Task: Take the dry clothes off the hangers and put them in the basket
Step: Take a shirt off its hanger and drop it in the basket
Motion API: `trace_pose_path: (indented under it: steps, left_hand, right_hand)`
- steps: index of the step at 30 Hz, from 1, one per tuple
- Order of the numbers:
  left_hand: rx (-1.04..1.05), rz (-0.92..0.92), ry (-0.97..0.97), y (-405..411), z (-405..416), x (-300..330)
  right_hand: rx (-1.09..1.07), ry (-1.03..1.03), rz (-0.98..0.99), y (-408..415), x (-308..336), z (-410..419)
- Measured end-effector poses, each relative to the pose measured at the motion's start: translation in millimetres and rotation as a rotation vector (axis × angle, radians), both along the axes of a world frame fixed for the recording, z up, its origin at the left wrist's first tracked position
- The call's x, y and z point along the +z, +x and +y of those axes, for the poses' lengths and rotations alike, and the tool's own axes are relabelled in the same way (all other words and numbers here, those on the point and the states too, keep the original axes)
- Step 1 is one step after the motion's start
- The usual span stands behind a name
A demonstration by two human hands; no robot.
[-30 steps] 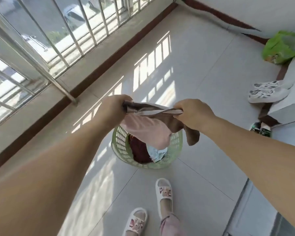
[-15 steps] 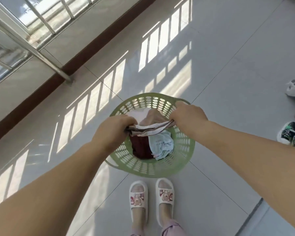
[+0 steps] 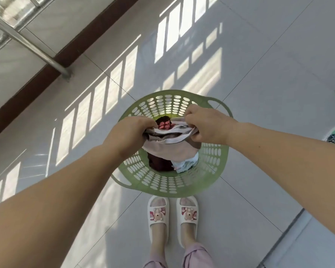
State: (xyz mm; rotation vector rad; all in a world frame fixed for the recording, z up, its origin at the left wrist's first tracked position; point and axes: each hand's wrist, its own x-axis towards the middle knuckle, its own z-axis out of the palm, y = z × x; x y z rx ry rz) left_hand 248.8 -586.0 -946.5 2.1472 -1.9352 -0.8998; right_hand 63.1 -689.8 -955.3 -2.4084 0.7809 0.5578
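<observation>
While two hands (image 3: pixel 132 132) (image 3: pixel 207 125) grip one garment (image 3: pixel 168 146) — one basket (image 3: pixel 217 171) below.

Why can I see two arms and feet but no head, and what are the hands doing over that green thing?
The camera is strapped to the person's head and looks down, so you see what they see: their own arms, hands and feet, never their face. There is no machine here, only a person.

The green thing is a laundry basket with holes in its sides, standing on the tiled floor. The left hand and right hand each grip one end of a folded pinkish-brown garment right above the basket. Inside already lie a dark red garment and a light blue one.

At the bottom are the person's feet in white slippers. The bright stripes are sunlight through the window bars.
</observation>
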Motion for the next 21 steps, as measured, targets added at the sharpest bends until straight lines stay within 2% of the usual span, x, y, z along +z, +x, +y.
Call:
trace_pose_path:
  steps: [6,13,15,16,18,21]
  left_hand:
    - [-0.025,-0.008,-0.141,9.7,-27.3,4.9]
    - [-0.217,-0.086,-0.343,10.8,-23.9,-17.7]
    - [-0.242,-0.102,-0.315,6.0,-10.7,-38.7]
    - [-0.251,-0.099,-0.288,2.5,-2.9,-51.0]
    - [-0.267,-0.073,-0.205,-7.7,11.6,-79.7]
    - [-0.276,-0.019,0.120,-25.7,28.0,-118.4]
  right_hand:
    - [-0.144,0.000,-0.131,4.9,4.0,-20.9]
    - [0.036,-0.316,-0.283,-3.0,-24.1,-25.2]
    - [0.101,-0.401,-0.312,-8.6,-44.1,-16.0]
    - [0.125,-0.381,-0.281,-11.2,-53.0,-8.9]
    - [0.164,-0.299,-0.160,-15.9,-73.5,6.0]
    - [0.119,-0.046,0.108,-29.7,-114.8,33.5]
